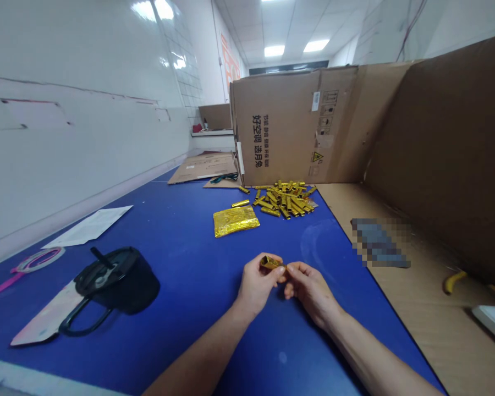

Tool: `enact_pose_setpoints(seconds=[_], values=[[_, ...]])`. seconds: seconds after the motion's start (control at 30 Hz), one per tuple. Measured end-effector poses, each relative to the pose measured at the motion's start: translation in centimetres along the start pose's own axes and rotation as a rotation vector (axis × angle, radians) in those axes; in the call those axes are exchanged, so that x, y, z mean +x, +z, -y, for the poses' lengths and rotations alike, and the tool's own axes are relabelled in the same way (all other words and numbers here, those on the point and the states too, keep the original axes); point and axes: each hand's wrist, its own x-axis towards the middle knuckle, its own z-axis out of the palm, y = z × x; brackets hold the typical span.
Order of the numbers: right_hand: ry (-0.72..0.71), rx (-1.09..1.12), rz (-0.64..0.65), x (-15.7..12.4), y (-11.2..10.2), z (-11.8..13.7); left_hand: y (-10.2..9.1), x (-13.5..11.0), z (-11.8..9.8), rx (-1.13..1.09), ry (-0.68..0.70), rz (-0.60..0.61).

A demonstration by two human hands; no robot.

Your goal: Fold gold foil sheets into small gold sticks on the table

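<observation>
My left hand (256, 283) is closed around a small gold foil tube (267, 262), held above the blue table (181, 264). One end of the tube faces up and to the left. The fingertips of my right hand (311, 289) are pinched together at the tube's other end, where the fingers hide most of it. Farther back on the table lies a flat gold foil sheet (236, 220). Behind it is a heap of similar gold tubes (286, 199), with a few loose ones at its left side.
A black lidded mug (124, 280) with a straw stands at left on a light card (45, 316). Near it are a white paper (88, 226) and a coiled strap (41, 261). Large cardboard panels (292, 129) rise at the back and right. A pixelated dark object (379, 245) lies at right.
</observation>
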Motion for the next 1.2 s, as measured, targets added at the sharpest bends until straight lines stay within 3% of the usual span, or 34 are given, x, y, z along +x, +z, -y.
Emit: enact_pose_setpoints(seconds=[0.17, 0.37, 0.5, 0.7, 0.83, 0.93, 1.07, 1.2], values=[[-0.056, -0.087, -0.05, 0.1, 0.2, -0.3, -0.2, -0.3, 0.0, 0.271, 0.126, -0.068], [-0.308, -0.522, -0.135, -0.4, 0.2, -0.8, -0.7, 0.0, 0.2, 0.529, 0.217, -0.11], [-0.409, -0.592, -0.141, -1.0, 0.5, -0.6, -0.8, -0.1, 0.4, 0.621, 0.25, -0.028], [-0.449, -0.588, -0.17, -0.9, 0.4, -0.3, -0.8, -0.3, -0.3, 0.944, 0.375, 0.12], [-0.448, -0.641, -0.158, -0.5, 0.1, -0.2, -0.9, -0.4, -0.5, 1.041, 0.413, 0.179], [-0.365, -0.632, -0.159, -0.3, -0.1, -0.1, -1.0, -0.4, -0.4, 1.082, 0.41, 0.184], [-0.215, -0.414, -0.213, 0.0, -0.2, 0.1, -1.5, 0.1, -0.6, 1.022, 0.39, 0.185], [-0.149, -0.263, -0.263, 0.4, -0.6, 0.1, -2.8, 1.5, -0.9, 0.607, 0.204, 0.072]])
